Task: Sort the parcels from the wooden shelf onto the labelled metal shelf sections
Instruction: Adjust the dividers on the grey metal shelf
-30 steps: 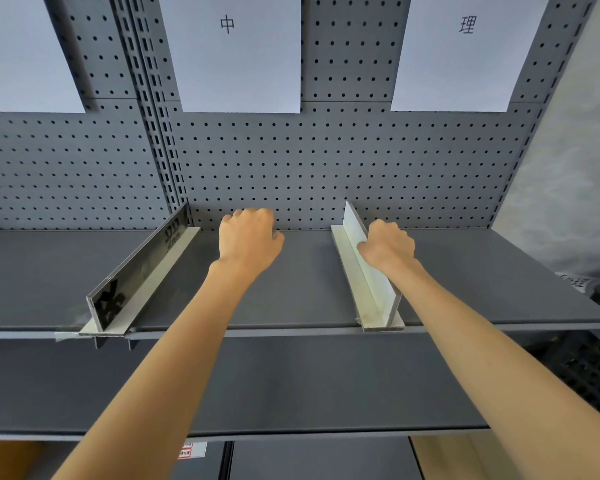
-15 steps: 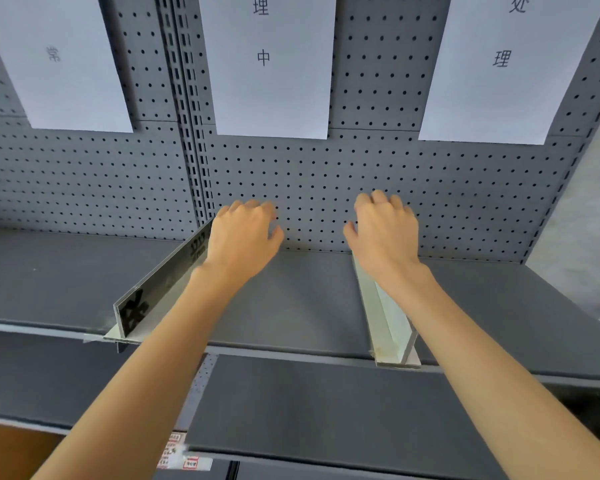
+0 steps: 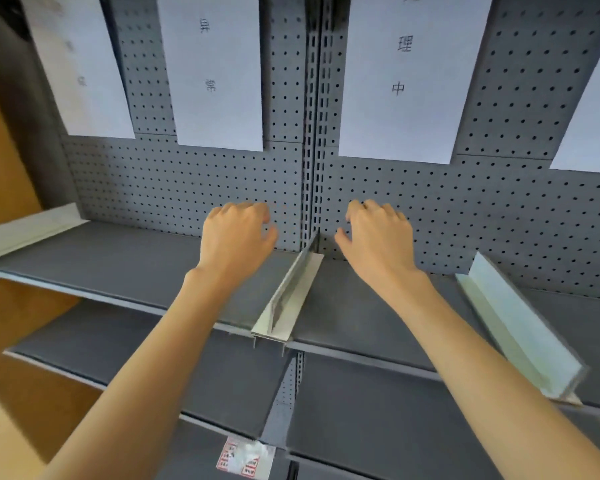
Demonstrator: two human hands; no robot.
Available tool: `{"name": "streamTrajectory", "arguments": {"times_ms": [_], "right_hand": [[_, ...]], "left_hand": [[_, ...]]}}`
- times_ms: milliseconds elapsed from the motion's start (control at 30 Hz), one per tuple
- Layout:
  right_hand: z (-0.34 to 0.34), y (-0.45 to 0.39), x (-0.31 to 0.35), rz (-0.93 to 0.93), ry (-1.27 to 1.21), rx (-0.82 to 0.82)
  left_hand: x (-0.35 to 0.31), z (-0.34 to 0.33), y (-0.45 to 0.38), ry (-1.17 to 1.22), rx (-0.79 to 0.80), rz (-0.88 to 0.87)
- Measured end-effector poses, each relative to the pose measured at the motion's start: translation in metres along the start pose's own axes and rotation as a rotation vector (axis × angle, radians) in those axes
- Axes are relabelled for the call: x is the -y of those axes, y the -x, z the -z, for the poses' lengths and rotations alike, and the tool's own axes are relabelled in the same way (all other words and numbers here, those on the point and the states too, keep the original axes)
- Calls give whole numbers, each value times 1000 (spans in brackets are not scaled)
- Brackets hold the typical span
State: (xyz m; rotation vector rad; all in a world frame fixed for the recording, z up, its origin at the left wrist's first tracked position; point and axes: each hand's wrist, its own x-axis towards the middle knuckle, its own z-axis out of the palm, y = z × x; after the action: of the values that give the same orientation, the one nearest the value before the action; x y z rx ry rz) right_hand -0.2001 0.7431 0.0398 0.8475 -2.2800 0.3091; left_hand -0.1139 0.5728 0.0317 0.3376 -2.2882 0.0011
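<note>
Parcels are not showing anywhere in this view, so where they are sitting cannot be told; the wooden shelf (image 3: 0, 188) is appearing only as brown panels at the far left edge. The metal shelf (image 3: 136, 258) is lying bare in front of the pegboard back (image 3: 194, 181), and 2 white dividers are splitting it: the middle divider (image 3: 291, 299) is standing between the 2 forearms, and the right divider (image 3: 520, 327) is sitting well off to the right.

The left hand (image 3: 238, 237) is hovering over the section left of the middle divider, fingers loosely curled and holding nothing. The right hand (image 3: 378, 237) is hovering over the section to that divider's right, fingers likewise relaxed and gripping nothing. Neither hand is plainly touching the shelf.

Paper labels are hanging above: the left label (image 3: 219, 71) over the left hand's section and the centre label (image 3: 406, 74) over the right hand's section, each printed with characters; a further sheet at far left is too blurred to read.

Judging from the empty hands, this is looking like a moment between placements. The next move is probably calling for turning toward the wooden shelf, taking up a parcel, reading it, and matching it to a label.
</note>
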Motion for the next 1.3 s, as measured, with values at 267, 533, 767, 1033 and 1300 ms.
{"name": "streamTrajectory", "arguments": {"times_ms": [267, 533, 767, 1033, 1300], "right_hand": [[-31, -38, 170, 2, -100, 9], [-73, -78, 292, 78, -173, 55], [-130, -131, 369, 113, -202, 66], [-178, -195, 446, 141, -267, 68], [-221, -223, 505, 106, -179, 81]], "left_hand": [[167, 52, 21, -106, 14, 12], [298, 62, 27, -172, 50, 108], [392, 49, 3, -240, 42, 150], [489, 36, -35, -290, 37, 193], [569, 3, -47, -244, 113, 183]]}}
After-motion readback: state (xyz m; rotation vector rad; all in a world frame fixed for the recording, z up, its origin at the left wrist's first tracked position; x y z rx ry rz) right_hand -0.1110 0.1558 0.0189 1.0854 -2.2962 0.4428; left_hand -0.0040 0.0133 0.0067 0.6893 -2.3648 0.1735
